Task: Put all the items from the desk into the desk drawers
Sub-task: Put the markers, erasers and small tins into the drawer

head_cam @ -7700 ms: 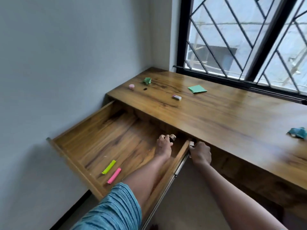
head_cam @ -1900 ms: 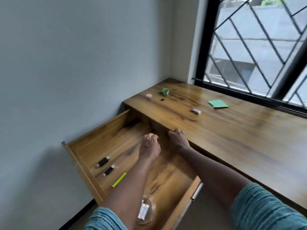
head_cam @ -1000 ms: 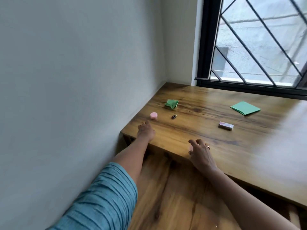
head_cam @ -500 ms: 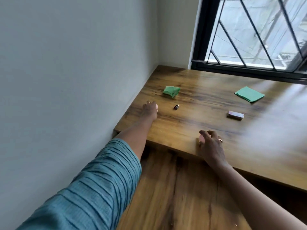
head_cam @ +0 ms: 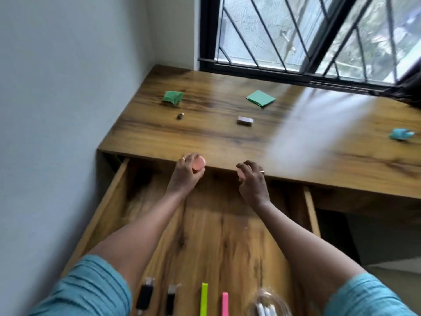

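Left hand (head_cam: 185, 177) – pink disc (head_cam: 198, 163), open drawer (head_cam: 216, 238)

**Brown wood, greens and bright pinks**

We see a desk (head_cam: 205, 137) of warm brown wood with dark streaky grain, and a drawer (head_cam: 216, 247) in the same brown. On the desk lie a crumpled green paper (head_cam: 172, 98), a flat mint-green square (head_cam: 260, 98), a small dark capsule (head_cam: 180, 116), a greyish-mauve block (head_cam: 245, 120) and a turquoise scrap (head_cam: 401, 134). The left hand (head_cam: 185, 177) holds a salmon-pink tub (head_cam: 198, 164); a paler pink bit (head_cam: 240, 173) shows in the right hand (head_cam: 254, 184). In the drawer we note black sticks (head_cam: 144, 293), a lime-yellow strip (head_cam: 204, 299) and a hot-pink strip (head_cam: 225, 304). The sleeves (head_cam: 86, 290) are teal with fine stripes. The wall (head_cam: 57, 110) is pale grey-blue; the window bars (head_cam: 238, 30) are black and diagonal.
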`<control>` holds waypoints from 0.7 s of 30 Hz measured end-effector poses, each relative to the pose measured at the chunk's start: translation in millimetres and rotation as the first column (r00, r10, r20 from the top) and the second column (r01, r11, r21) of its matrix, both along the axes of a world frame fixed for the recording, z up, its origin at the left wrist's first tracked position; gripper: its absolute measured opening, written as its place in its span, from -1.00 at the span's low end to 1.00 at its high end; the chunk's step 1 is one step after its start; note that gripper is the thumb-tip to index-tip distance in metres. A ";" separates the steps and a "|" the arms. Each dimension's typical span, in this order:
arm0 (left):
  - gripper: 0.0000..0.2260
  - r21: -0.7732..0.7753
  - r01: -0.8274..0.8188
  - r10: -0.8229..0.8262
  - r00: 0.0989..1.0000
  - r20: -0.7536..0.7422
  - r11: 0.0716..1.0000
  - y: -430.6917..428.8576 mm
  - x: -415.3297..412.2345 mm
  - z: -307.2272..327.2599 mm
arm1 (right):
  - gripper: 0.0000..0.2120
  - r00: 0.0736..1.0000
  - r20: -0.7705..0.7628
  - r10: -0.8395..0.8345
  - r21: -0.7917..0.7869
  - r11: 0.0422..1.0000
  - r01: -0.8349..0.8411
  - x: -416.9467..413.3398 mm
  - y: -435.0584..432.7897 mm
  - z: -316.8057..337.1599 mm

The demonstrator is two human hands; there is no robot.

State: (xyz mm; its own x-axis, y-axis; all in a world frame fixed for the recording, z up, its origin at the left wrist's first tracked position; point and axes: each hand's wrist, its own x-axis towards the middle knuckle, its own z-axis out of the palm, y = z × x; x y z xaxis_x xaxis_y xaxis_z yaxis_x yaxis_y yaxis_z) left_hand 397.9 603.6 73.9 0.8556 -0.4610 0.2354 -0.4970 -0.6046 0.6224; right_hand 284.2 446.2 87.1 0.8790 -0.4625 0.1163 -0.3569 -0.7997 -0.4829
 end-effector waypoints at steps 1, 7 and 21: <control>-0.58 0.021 0.047 -0.047 0.999 0.019 0.999 -4.5 -19.0 -11.4 | -0.55 1.000 -0.024 0.002 -0.003 1.000 -0.002 -18.7 -5.6 -3.8; -0.60 0.264 0.206 -0.144 0.961 -0.236 0.942 -33.9 -121.9 -56.1 | -0.60 0.979 -0.203 0.001 0.084 0.996 0.016 -104.7 -27.0 -32.5; -0.50 0.440 0.211 -0.046 0.933 -0.356 0.873 -59.1 -211.0 -89.9 | -0.55 0.922 -0.388 0.007 0.236 0.967 0.092 -170.0 -11.2 -73.1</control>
